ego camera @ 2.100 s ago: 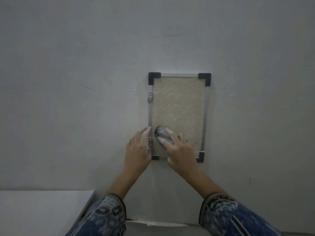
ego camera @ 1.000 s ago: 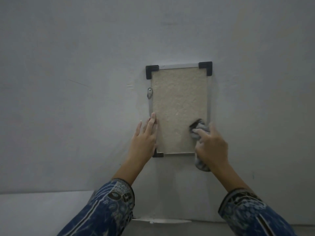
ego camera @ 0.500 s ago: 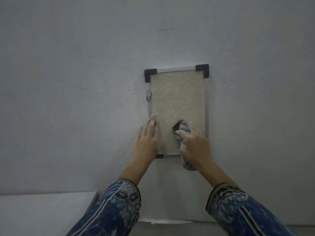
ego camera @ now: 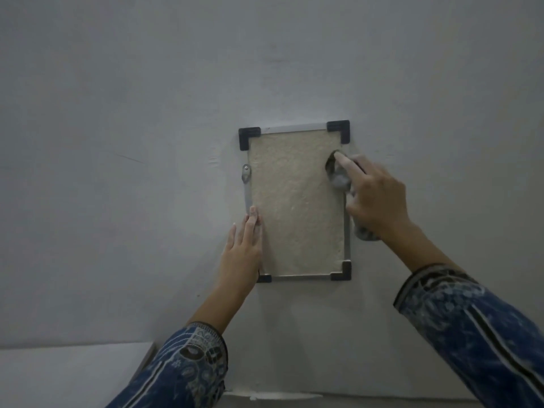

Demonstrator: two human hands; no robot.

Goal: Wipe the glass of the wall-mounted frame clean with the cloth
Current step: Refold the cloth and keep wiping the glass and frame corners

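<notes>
Glass of the small metal-edged wall frame (ego camera: pixel 294 201): my right hand (ego camera: pixel 374 198) presses the bunched grey cloth (ego camera: pixel 338 178) near its upper right corner.
Left hand (ego camera: pixel 244 251): fingers flat, steadying the left edge.
Progress: I judge mid-wipe; cleanliness unreadable.

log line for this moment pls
step: wiping glass | right hand: cloth pressed near frame top-right | left hand: flat on left edge

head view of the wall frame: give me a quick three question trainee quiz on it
1. True or false: the left hand holds the grey crumpled cloth.
2. Which part of the beige glass panel of the silver metal frame with black corner caps does the cloth press on? A upper right, B lower left, C centre.
3. Fill in: the left hand lies flat on the frame's ____ edge.

Key: 1 false, the right hand holds it. 2 A. 3 left.
</notes>
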